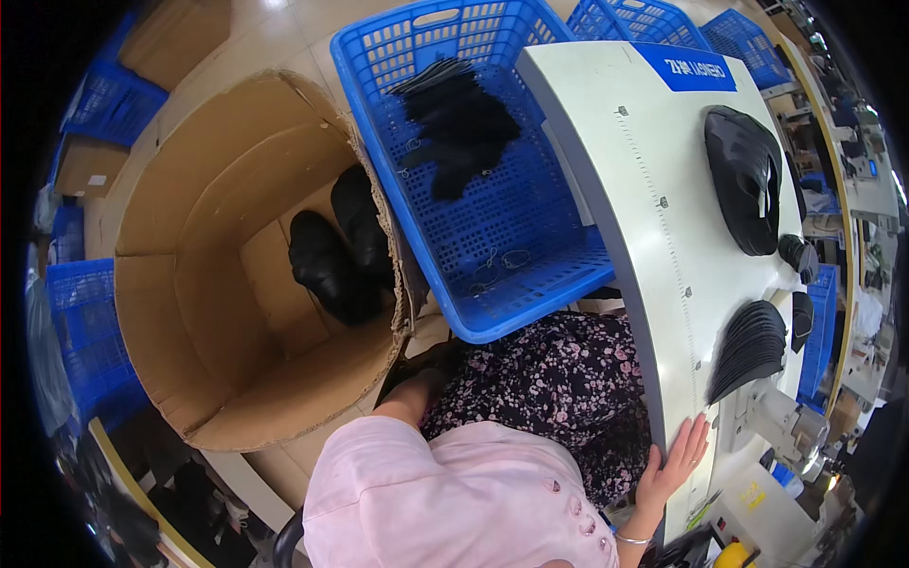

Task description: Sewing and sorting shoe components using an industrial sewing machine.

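Note:
My right hand lies flat on the white tabletop, fingers stretched out and holding nothing; a thin bracelet circles the wrist. Just beyond its fingertips is a fanned stack of black curved pieces. The metal head of a machine stands to the right of that hand. Farther up the table rests a larger bundle of black curved pieces, with a small black roll near it. My left arm reaches down between my skirt and a cardboard box; dark material covers its lower part, and the left hand does not show.
Black bundles lie inside the open cardboard box at left. Against the table's left edge is a blue plastic crate with black pieces and loose thread in it. Other blue crates stand around, and workbenches line the far right.

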The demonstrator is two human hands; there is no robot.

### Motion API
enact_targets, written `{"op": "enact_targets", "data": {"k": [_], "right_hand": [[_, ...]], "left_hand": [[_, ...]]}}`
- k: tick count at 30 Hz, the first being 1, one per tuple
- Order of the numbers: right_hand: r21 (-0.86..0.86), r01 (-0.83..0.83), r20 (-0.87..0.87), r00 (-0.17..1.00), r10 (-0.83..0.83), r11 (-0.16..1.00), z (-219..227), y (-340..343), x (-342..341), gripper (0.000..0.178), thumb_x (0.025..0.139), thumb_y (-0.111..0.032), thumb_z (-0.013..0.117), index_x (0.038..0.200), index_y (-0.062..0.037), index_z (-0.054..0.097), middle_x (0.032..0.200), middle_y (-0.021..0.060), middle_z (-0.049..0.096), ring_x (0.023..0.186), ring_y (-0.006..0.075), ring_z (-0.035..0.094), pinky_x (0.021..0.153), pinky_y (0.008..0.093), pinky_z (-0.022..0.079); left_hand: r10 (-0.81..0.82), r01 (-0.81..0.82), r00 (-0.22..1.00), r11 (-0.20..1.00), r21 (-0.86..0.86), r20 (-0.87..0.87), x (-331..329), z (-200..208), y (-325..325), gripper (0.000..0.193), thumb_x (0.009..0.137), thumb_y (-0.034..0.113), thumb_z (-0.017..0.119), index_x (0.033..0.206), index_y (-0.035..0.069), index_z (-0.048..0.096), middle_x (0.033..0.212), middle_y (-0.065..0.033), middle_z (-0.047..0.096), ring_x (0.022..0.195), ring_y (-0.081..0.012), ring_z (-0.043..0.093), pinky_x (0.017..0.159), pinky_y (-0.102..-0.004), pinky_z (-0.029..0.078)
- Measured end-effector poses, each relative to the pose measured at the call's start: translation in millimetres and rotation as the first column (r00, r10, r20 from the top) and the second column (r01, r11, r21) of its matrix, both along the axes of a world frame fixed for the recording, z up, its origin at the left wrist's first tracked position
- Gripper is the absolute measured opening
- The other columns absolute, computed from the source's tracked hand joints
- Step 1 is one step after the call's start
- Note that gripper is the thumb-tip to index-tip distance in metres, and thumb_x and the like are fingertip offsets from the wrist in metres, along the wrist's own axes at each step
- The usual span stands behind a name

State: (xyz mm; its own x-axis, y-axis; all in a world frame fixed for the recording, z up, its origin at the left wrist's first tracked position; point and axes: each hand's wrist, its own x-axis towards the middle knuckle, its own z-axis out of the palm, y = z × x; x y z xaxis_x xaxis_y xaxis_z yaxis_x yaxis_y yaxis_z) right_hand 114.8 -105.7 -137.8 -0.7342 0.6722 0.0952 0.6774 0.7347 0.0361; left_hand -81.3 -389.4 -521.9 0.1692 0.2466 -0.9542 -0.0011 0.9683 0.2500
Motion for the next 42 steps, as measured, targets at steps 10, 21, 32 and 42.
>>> {"op": "enact_targets", "data": {"k": [10, 21, 32, 42], "right_hand": [[-0.010, 0.003, -0.030, 1.000, -0.003, 1.000, 0, 0, -5, 0.058, 0.083, -0.014, 0.058, 0.139, -0.0059, 0.041, 0.148, 0.0179, 0.035, 0.139, 0.0383, 0.028, 0.114, 0.0521, 0.015], [0.008, 0.053, -0.069, 0.996, -0.052, 0.999, 2, 1, -2, 0.063, 0.077, -0.013, 0.065, 0.137, -0.0104, 0.046, 0.147, 0.0145, 0.037, 0.137, 0.0371, 0.030, 0.113, 0.0535, 0.016], [0.003, 0.068, -0.185, 0.981, -0.066, 0.998, 0, -5, 2, 0.066, 0.071, -0.014, 0.071, 0.133, -0.0169, 0.050, 0.144, 0.0108, 0.041, 0.133, 0.0339, 0.035, 0.110, 0.0570, 0.020], [-0.300, -0.057, -0.783, 0.585, -0.212, 0.952, -7, -59, 27, 0.033, 0.073, 0.002, 0.066, 0.105, -0.0043, 0.068, 0.108, 0.0122, 0.063, 0.098, 0.0273, 0.060, 0.082, 0.0333, 0.050]], "left_hand": [[-0.421, 0.421, 0.907, 0.904, 0.076, -0.021, -6, 14, -17, 0.042, 0.088, 0.022, 0.051, 0.128, 0.006, 0.055, 0.127, -0.0185, 0.057, 0.116, -0.0284, 0.055, 0.096, -0.0355, 0.046], [-0.780, 0.802, 0.597, 0.587, 0.111, -0.185, -47, 37, 2, 0.041, 0.088, 0.021, 0.050, 0.126, 0.006, 0.056, 0.125, -0.0180, 0.058, 0.115, -0.0284, 0.057, 0.095, -0.0357, 0.046], [-0.500, 0.802, 0.339, 0.596, -0.033, -0.797, -80, 165, 114, 0.038, 0.087, 0.018, 0.051, 0.122, 0.006, 0.059, 0.116, -0.0154, 0.064, 0.106, -0.0292, 0.062, 0.089, -0.0378, 0.049], [-0.317, 0.420, 0.891, 0.301, 0.856, -0.325, -26, 379, 191, 0.043, 0.075, 0.007, 0.074, 0.115, 0.002, 0.060, 0.098, -0.0095, 0.069, 0.087, -0.0133, 0.065, 0.077, -0.0271, 0.051]]}}
